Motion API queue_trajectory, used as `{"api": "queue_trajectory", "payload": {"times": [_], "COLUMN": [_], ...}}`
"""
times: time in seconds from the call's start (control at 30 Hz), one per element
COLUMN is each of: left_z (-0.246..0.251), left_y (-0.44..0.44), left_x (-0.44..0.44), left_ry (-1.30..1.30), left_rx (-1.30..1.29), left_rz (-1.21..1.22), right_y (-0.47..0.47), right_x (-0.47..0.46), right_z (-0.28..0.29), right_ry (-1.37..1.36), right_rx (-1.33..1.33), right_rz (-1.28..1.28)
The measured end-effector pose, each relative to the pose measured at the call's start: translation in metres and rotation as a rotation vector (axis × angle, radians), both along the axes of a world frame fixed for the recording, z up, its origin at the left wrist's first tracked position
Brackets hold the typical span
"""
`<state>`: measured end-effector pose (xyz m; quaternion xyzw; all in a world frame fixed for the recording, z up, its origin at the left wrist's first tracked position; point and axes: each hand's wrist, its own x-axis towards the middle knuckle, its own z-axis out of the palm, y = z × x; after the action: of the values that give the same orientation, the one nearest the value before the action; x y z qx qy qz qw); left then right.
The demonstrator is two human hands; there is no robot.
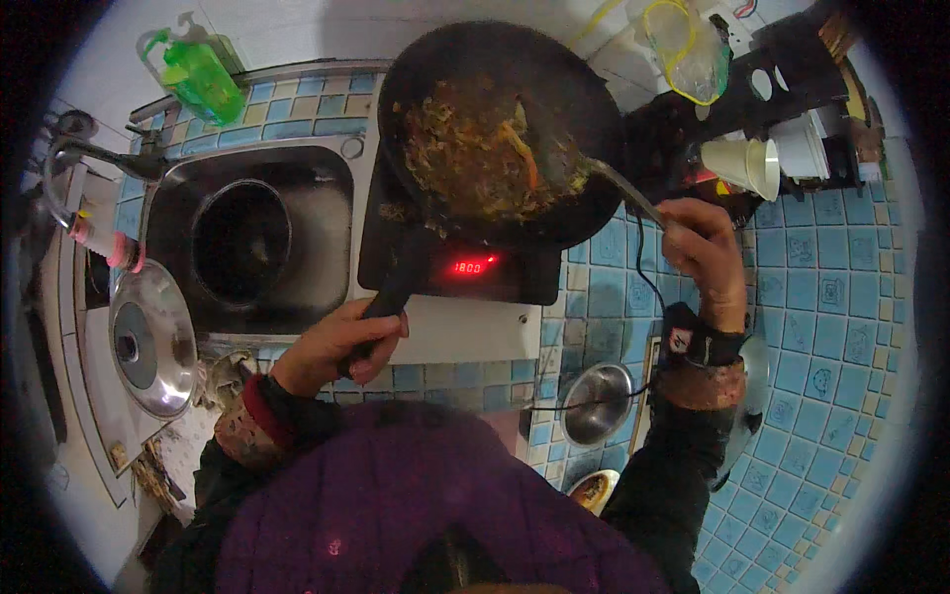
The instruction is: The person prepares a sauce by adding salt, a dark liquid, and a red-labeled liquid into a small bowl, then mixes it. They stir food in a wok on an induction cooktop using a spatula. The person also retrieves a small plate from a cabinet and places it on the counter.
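Note:
A black wok (594, 96) holding brown cooked food (467, 160) with an orange strip in it stands over a black electric cooktop (512, 278), whose red display is lit. My left hand (338, 343) is closed around the wok's black handle (392, 297). At the wok's right side, my right hand (701, 249) grips the handle of a metal cooking utensil (627, 189); its far end reaches into the food, which partly hides it.
Left of the cooktop is a steel sink (319, 223) with a dark round pan (241, 241). A metal lid (152, 338) lies farther left. Paper cups (731, 167) lie on a black rack at right. A steel bowl (597, 405) and a dish of food (594, 491) are by my right arm.

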<state>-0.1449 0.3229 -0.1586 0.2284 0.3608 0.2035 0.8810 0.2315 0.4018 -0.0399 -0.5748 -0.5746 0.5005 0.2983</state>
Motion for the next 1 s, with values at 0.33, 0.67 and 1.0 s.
{"api": "queue_trajectory", "payload": {"times": [0.33,0.67,1.0], "left_z": [0.003,0.006,0.006], "left_y": [0.003,0.003,-0.001], "left_x": [-0.003,-0.001,0.002], "left_ry": [-0.048,0.064,0.132], "left_rx": [0.010,-0.021,0.003], "left_rz": [-0.028,-0.035,-0.035], "right_y": [-0.023,-0.014,-0.005], "right_x": [-0.017,-0.017,0.020], "right_z": [0.051,0.064,0.073], "right_ry": [0.097,0.426,0.247], "right_rx": [0.338,0.301,0.229], "right_rz": [0.164,0.742,1.110]}}
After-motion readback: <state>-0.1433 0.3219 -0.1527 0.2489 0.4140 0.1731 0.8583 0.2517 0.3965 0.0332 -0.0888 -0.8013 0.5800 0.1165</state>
